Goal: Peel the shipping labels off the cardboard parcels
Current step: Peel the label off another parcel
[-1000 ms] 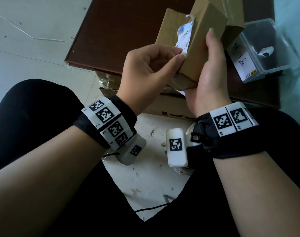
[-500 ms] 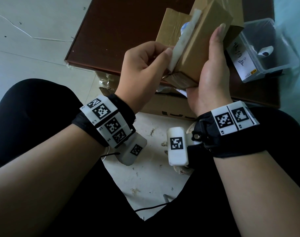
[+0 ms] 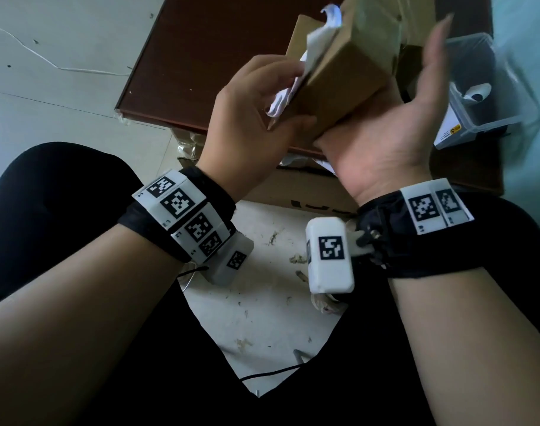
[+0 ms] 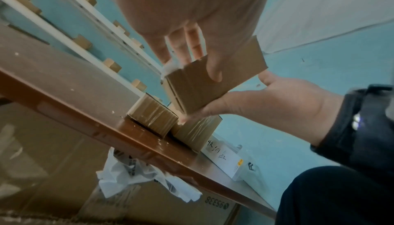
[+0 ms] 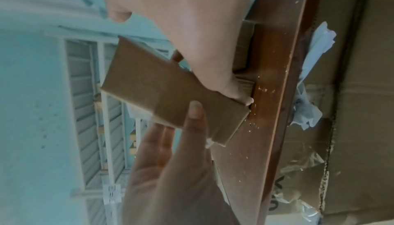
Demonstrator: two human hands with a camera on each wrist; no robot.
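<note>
Cardboard parcel (image 3: 351, 72) held above the brown table (image 3: 207, 56), its white label (image 3: 305, 66) partly lifted. Left hand (image 3: 256, 118) curls around the label and parcel edge. Right hand (image 3: 394, 127) cradles the parcel's base, fingers extended and relaxed.

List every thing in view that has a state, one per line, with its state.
cardboard parcel: held in the air between both hands, tilted.
shipping label: crumpled, mostly peeled away from the parcel.
left hand: fingers curled round the loose label.
right hand: cradles the parcel, fingers straight.
clear plastic box: open-topped, on the brown table.
</note>
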